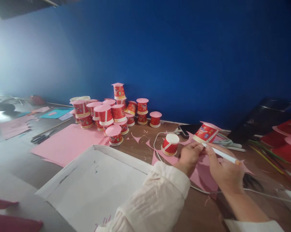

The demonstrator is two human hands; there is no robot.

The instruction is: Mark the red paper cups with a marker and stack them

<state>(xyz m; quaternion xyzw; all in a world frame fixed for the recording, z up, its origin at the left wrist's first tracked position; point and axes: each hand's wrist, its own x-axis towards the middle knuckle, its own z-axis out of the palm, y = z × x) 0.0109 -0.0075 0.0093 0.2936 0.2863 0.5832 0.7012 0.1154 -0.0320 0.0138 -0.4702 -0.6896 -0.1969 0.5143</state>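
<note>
My left hand [190, 157] is closed on a red paper cup [205, 132] by its lower rim. The cup is tilted, and a pink paper disc [210, 125] covers its upper end. In my right hand [225, 170] is a slim white pen-like stick [223, 152] with an orange end; its tip is close to the cup's rim, though I cannot tell whether it touches. Just left of my hands stands another red cup [170, 145], upside down, with no disc on its white base. Pink paper scraps [204, 175] lie beneath my hands.
Several disc-topped red cups [105, 115] are stacked by the blue wall [160, 61]. A white box lid [99, 180], pink sheets [72, 141] and scissors [42, 137] lie to the left. More red cups [285, 145] stand right. A cable [200, 190] crosses the table.
</note>
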